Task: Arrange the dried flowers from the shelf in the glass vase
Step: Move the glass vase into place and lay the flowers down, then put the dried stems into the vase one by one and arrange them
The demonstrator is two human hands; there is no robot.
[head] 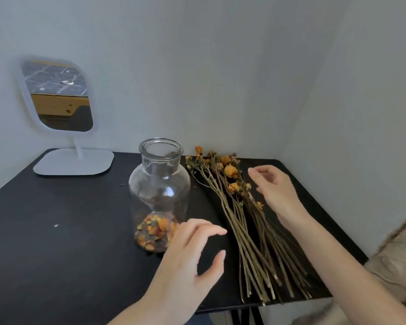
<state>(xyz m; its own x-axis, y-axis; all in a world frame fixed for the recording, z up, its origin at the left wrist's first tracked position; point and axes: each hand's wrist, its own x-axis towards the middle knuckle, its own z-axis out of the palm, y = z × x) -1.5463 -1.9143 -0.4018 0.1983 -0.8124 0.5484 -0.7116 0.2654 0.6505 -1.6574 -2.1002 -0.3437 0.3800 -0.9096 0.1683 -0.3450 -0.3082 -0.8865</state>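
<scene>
A clear glass vase [159, 184] stands upright on the black table [56, 231], with loose orange and brown petals in its bottom. A bundle of dried flowers [242, 219] with orange heads and long tan stems lies flat to the right of the vase, the heads toward the wall. My left hand [190, 254] hovers open just in front of and right of the vase, fingers spread, holding nothing. My right hand [274, 191] is open over the right side of the flower heads, fingers curved, apart from the stems or barely touching them.
A white table mirror [59, 97] on a flat base stands at the back left of the table. Walls close the corner behind and to the right. The table's right edge runs just beyond the stems. A beige furry fabric [399, 259] lies at the right.
</scene>
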